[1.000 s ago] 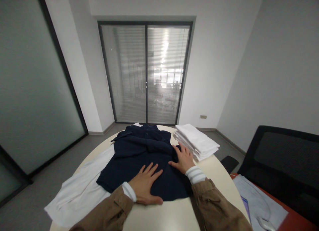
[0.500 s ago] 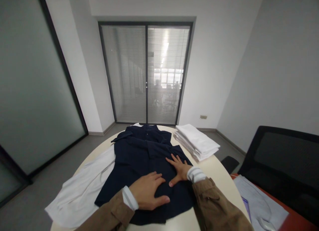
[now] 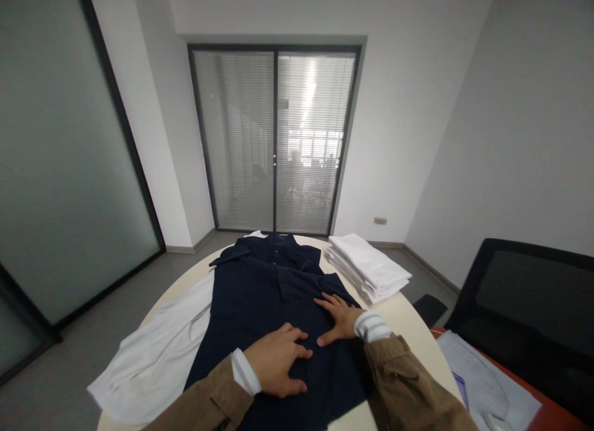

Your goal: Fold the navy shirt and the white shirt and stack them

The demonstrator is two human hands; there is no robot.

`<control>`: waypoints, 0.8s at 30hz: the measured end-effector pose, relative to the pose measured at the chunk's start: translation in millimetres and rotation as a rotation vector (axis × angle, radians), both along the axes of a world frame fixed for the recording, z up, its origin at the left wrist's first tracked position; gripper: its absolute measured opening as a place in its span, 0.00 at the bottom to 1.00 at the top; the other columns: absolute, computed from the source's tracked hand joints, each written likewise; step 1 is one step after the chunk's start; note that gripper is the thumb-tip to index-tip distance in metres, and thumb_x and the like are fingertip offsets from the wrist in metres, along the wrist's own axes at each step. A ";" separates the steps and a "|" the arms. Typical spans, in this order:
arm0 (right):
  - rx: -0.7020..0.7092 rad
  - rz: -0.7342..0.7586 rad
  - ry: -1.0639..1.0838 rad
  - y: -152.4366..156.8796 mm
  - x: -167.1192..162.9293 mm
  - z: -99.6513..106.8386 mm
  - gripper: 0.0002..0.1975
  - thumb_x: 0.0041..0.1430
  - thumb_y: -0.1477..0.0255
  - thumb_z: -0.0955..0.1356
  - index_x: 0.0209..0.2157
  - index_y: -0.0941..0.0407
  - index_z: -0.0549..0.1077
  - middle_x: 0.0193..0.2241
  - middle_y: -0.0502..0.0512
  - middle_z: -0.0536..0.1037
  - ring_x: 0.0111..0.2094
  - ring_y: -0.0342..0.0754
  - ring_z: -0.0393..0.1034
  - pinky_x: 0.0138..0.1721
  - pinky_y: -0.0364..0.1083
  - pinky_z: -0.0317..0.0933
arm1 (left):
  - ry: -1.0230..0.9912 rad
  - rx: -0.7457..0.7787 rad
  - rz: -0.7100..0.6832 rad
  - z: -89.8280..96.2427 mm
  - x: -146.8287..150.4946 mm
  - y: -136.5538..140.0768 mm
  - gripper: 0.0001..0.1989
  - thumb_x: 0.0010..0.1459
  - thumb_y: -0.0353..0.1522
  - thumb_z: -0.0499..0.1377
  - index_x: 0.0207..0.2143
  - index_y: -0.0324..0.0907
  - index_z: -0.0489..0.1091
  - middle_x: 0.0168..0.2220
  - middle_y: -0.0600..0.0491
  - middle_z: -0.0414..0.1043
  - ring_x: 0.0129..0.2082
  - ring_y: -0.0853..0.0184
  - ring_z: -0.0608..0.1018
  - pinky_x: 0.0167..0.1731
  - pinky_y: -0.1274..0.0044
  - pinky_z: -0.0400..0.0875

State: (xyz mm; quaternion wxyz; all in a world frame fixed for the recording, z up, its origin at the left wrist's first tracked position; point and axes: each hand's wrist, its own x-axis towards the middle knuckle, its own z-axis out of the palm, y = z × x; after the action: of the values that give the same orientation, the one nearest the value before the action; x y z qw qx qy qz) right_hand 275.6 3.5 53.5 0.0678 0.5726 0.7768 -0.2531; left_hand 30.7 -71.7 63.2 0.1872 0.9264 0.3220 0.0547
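A navy blue polo shirt (image 3: 260, 307) lies spread out, its collar at the far end of the round table. Resting on its lower middle is my left hand (image 3: 281, 360), fingers apart and slightly bent. My right hand (image 3: 340, 319) lies on the shirt's right side with its fingers spread. Neither hand grips the cloth. Under and to the left of the navy shirt lies a white garment (image 3: 158, 350), slightly wrinkled, with one edge near the table's left rim. My sleeves cover part of the shirt's near end.
A folded stack of white cloth (image 3: 369, 267) sits at the table's (image 3: 408, 332) far right. Beyond the right edge stand a black mesh chair (image 3: 524, 307) and a red surface with paper (image 3: 492, 375) and a purple-edged object (image 3: 461, 387). Glass doors with blinds (image 3: 273, 140) are ahead.
The shirt's near hem has shifted toward me. My right hand has moved slightly right, and my left hand's fingers are a bit more bent. The view has shifted slightly.
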 end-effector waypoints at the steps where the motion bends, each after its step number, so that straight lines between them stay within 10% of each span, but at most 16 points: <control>1: 0.023 -0.021 0.001 -1.8 -3.0 0.4 0.59 0.34 0.44 0.73 0.67 0.46 0.50 0.69 0.58 0.43 0.67 0.68 0.33 0.61 0.69 0.40 | 0.000 0.000 -0.005 0.6 0.7 -0.9 0.31 0.49 0.46 0.64 0.55 0.46 0.71 0.59 0.45 0.64 0.56 0.52 0.67 0.55 0.65 0.65; 7: 0.188 -0.172 -0.121 -14.0 -31.6 4.8 0.38 0.56 0.44 0.61 0.60 0.55 0.63 0.58 0.65 0.63 0.59 0.68 0.57 0.55 0.62 0.55 | -0.013 0.005 -0.057 -0.2 5.9 -7.1 0.32 0.49 0.46 0.64 0.56 0.45 0.69 0.60 0.44 0.63 0.57 0.50 0.66 0.56 0.63 0.64; 24: 0.375 -0.343 -0.403 -33.8 -66.9 15.7 0.25 0.57 0.58 0.69 0.46 0.65 0.74 0.39 0.74 0.78 0.43 0.68 0.73 0.45 0.68 0.59 | -0.109 -0.136 -0.219 11.5 12.2 -17.5 0.24 0.56 0.44 0.59 0.54 0.50 0.70 0.59 0.53 0.67 0.54 0.57 0.74 0.53 0.71 0.68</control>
State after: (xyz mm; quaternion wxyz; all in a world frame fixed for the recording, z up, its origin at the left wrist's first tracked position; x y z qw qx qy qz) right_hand 208.6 -30.4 69.2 0.0698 0.7364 0.6730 0.0049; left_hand 42.9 -89.1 74.7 0.2715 0.9369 0.2114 0.0622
